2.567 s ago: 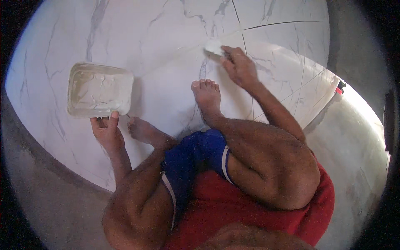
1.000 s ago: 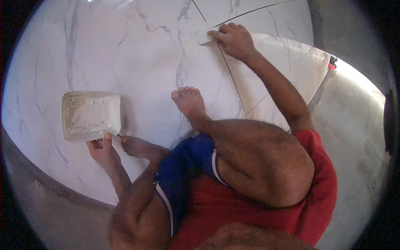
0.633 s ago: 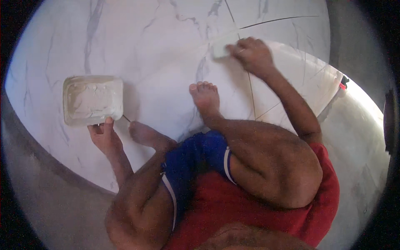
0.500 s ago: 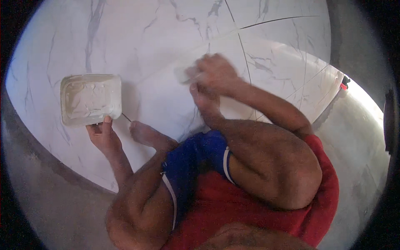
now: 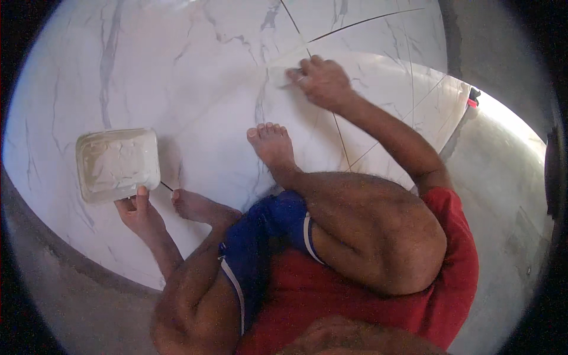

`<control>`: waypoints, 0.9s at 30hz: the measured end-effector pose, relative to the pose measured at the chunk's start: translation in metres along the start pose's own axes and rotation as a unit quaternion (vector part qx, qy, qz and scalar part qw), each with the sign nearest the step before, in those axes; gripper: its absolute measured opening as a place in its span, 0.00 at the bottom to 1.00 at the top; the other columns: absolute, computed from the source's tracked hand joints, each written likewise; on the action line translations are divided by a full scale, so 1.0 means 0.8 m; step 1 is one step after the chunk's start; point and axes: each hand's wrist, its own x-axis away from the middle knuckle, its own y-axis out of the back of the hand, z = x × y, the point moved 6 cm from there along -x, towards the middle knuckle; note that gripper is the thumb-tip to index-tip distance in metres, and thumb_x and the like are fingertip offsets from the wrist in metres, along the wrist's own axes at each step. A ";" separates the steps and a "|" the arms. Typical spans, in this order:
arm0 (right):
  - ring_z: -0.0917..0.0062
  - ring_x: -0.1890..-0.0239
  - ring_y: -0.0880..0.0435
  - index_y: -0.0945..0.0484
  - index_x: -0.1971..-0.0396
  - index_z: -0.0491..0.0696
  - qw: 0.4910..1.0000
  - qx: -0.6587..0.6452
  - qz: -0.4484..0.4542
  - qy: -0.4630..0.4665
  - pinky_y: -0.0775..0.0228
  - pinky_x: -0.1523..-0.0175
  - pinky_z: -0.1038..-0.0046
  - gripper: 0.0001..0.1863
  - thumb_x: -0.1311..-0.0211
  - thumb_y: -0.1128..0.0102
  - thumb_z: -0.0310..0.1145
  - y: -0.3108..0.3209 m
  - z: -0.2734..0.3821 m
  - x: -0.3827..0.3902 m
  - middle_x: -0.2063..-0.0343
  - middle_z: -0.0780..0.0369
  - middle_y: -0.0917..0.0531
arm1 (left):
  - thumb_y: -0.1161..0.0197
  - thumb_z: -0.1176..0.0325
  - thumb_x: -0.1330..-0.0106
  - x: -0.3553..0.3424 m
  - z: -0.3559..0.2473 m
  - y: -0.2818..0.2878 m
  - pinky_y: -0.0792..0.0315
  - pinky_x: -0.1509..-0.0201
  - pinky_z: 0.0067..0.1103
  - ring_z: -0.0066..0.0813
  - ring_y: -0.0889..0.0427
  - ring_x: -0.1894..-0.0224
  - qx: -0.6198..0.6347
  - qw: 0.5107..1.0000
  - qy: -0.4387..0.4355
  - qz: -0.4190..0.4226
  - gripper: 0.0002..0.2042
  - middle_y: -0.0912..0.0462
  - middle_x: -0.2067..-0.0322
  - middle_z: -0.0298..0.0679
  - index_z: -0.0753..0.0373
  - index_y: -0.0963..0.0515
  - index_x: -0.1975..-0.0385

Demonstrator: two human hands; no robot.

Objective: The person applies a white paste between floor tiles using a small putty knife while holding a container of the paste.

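My left hand (image 5: 142,216) grips the near edge of a pale rectangular plastic tub (image 5: 153,163), thumb over the rim and fingers beneath. Whitish paste (image 5: 115,163) coats the bottom of the tub, which sits low over the tiles. Beyond my right foot, my right hand (image 5: 324,81) is closed and palm down beside a dark tile joint (image 5: 340,133). From under its fingers pokes a small, thin, pale flat piece (image 5: 288,86); most of it is covered, so its kind does not show.
White grey-veined tiles (image 5: 195,89) spread around me, crossed by dark joints at the upper right. My bare right foot (image 5: 273,145) and left foot (image 5: 201,207) rest on them. Grey concrete (image 5: 497,171) borders the tiles, with a small red and black object (image 5: 473,99) at the right edge.
My right hand has moved away from my right foot, forward and to the right, with the flat piece. My left hand keeps its hold on the tub. The whole view has shifted slightly.
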 end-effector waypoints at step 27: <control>0.74 0.55 0.20 0.14 0.53 0.67 0.988 -0.016 -0.143 -0.051 0.29 0.49 0.64 0.13 0.38 0.36 0.41 -0.008 -0.138 0.026 0.59 0.70 0.15 | 0.33 0.77 0.36 -0.002 -0.005 0.006 0.27 0.39 0.37 0.40 0.24 0.41 0.001 1.000 0.002 0.019 0.29 0.26 0.41 0.48 0.69 0.36 0.35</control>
